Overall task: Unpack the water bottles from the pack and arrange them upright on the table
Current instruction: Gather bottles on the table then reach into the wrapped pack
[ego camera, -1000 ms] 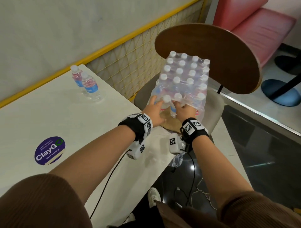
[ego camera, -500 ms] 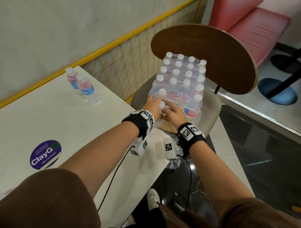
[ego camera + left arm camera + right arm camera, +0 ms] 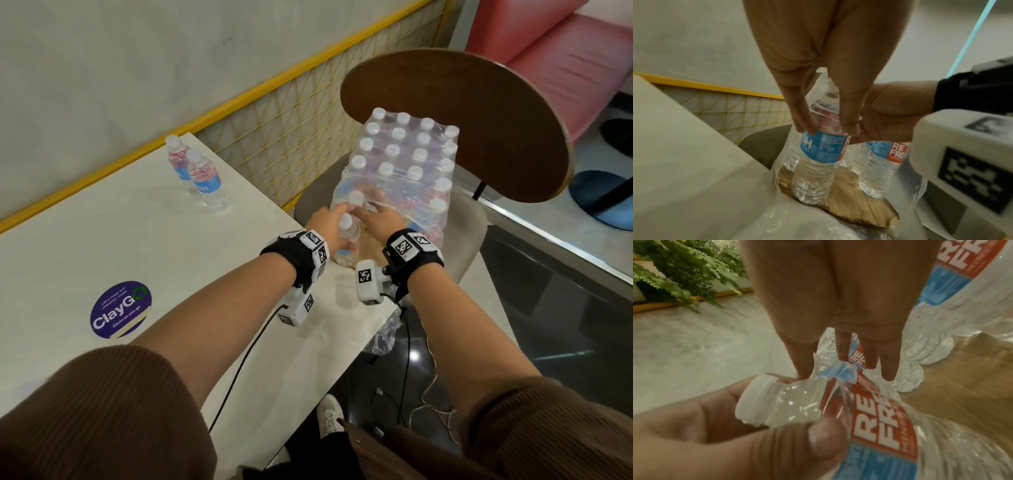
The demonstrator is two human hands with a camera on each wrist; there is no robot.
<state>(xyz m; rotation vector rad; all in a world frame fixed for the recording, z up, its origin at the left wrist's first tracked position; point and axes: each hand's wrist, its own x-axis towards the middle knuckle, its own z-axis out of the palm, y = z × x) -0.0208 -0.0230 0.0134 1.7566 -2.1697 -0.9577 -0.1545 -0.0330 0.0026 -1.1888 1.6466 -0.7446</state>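
Observation:
A shrink-wrapped pack of water bottles [image 3: 404, 161] sits on a chair seat, its near end torn open. My left hand [image 3: 327, 224] grips one bottle [image 3: 347, 245] by the shoulder, upright at the pack's open end. In the left wrist view my thumb and fingers [image 3: 826, 131] curl round that bottle [image 3: 818, 162], whose base stands on the cardboard tray [image 3: 851, 204]. My right hand [image 3: 375, 217] reaches under the torn wrap, fingers round the top of a neighbouring bottle [image 3: 879, 165]. Two bottles [image 3: 205, 181] stand upright at the table's far edge.
The white table [image 3: 120, 240] carries a round purple sticker [image 3: 120, 310]. The chair's wooden back [image 3: 479, 113] rises behind the pack. Crumpled plastic [image 3: 383, 334] hangs off the table corner. A yellow mesh rail [image 3: 274, 137] runs along the wall; cables lie on the dark floor.
My left hand has drawn one bottle out of the front row toward the table edge. My right hand has slid deeper under the torn wrap.

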